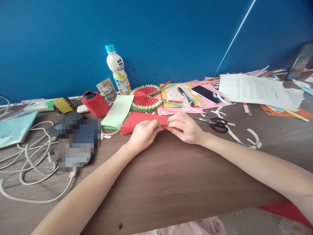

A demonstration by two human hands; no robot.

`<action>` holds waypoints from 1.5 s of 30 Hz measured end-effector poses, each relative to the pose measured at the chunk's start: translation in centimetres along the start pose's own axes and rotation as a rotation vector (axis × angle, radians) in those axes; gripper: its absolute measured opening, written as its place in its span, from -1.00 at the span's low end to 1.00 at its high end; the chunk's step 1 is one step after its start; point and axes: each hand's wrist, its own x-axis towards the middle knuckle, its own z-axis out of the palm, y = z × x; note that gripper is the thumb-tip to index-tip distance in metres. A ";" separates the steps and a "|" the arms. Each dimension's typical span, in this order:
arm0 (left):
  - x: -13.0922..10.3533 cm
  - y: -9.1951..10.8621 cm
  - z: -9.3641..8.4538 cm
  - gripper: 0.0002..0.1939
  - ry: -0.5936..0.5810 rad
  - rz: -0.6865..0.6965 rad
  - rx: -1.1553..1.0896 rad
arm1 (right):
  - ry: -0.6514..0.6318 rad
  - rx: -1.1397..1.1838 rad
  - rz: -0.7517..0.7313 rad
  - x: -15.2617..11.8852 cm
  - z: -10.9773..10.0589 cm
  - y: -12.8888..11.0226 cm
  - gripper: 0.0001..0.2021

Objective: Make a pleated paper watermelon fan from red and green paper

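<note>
A stack of folded red paper [140,118] lies on the brown table, its layered edges showing at the left end. My left hand [144,134] pinches the near edge of this paper around its middle. Close beside it, my right hand [186,128] pinches the paper's right end, and the fingertips of both hands nearly meet. Fingers cover part of that near edge. Behind the stack rests a pleated red and green paper fan [146,98]. A pale green paper piece [117,112] sits to the left, and black-handled scissors [217,124] lie right of my right hand.
A white bottle with a teal cap [117,68] stands by the blue wall. A phone with a blurred screen [80,147] and white cables [31,156] occupy the left. White paper strips [244,140], a black marker [186,96], a phone [207,94] and a printed sheet [254,90] lie right.
</note>
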 end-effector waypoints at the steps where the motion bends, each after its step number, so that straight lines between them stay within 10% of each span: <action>1: 0.0 0.0 0.0 -0.80 0.006 0.018 0.014 | -0.003 -0.006 0.004 0.0 0.0 0.0 -0.91; 45: 0.0 -0.3 -0.3 -0.82 -0.097 -0.060 -0.096 | 0.033 0.137 0.123 -0.5 0.5 0.3 -0.87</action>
